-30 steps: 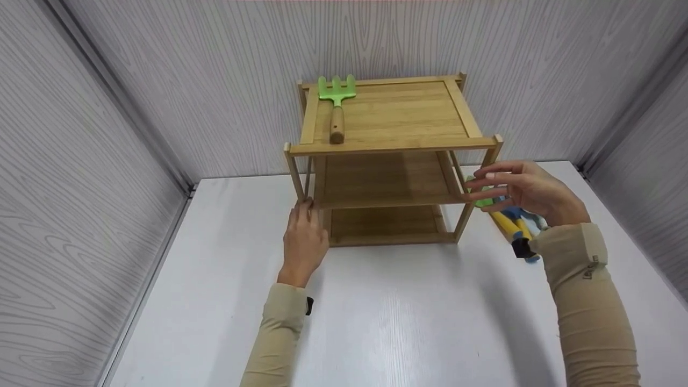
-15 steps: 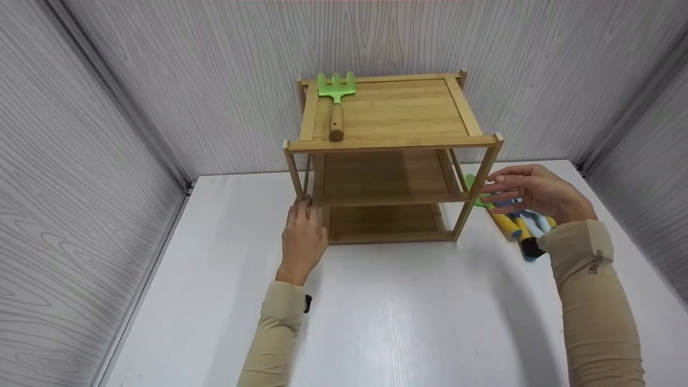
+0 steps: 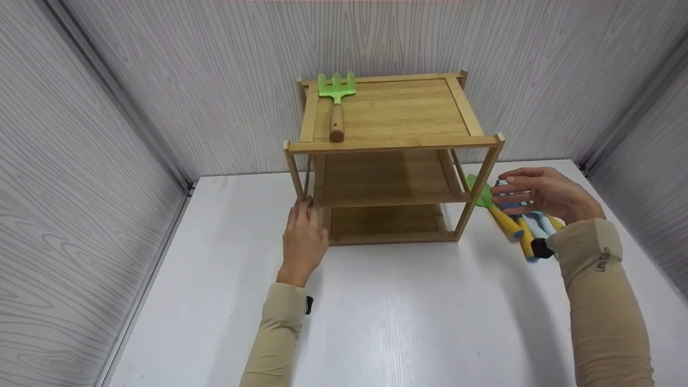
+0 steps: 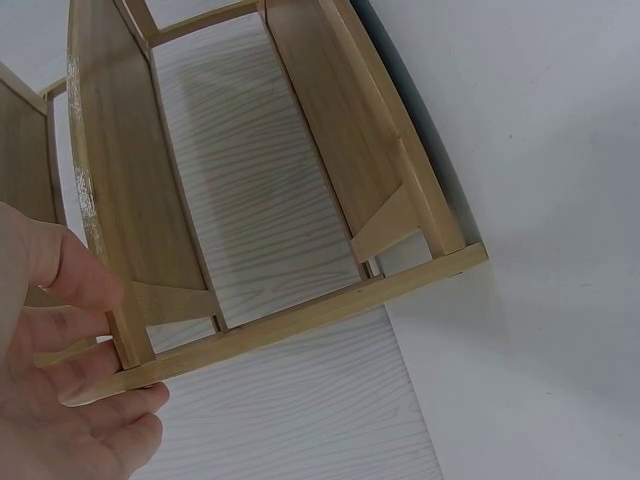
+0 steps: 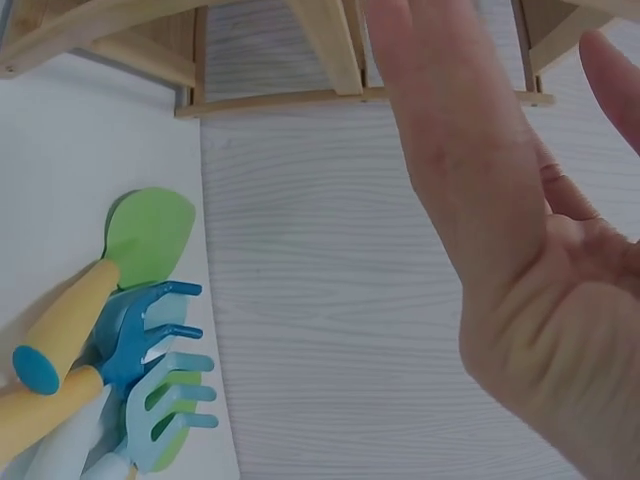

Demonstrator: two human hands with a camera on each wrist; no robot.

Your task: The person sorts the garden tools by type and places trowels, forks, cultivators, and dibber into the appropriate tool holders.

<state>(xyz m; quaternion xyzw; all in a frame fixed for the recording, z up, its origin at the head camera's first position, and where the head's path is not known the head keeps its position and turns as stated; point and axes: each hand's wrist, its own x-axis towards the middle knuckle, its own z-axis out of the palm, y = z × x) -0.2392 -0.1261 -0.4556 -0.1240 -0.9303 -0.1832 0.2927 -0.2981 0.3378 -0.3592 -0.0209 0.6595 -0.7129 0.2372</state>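
A three-tier wooden shelf [image 3: 408, 113] stands against the back wall, a green fork with a wooden handle [image 3: 337, 121] lying at the left of its top board. My left hand [image 3: 305, 242] grips the front left post at middle-board height; in the left wrist view, fingers and thumb of the left hand [image 4: 60, 400] curl round the wooden frame [image 4: 290, 325]. To the right of the shelf, my right hand [image 3: 556, 196] hovers with parted fingers, holding nothing. In the right wrist view the right hand [image 5: 520, 230] is beside the frame, apart from the tools.
Piled on the table [image 3: 365, 312] right of the shelf are several garden tools: a green shovel [image 5: 150, 235], a dark blue rake [image 5: 125, 350] and a light blue rake [image 5: 145, 425]. Grey wood-grain walls [image 3: 226, 91] stand at the back and both sides.
My right hand has moved rightward, away from the shelf's front right post, and more of the tool pile shows. My left hand keeps its grip on the left post.
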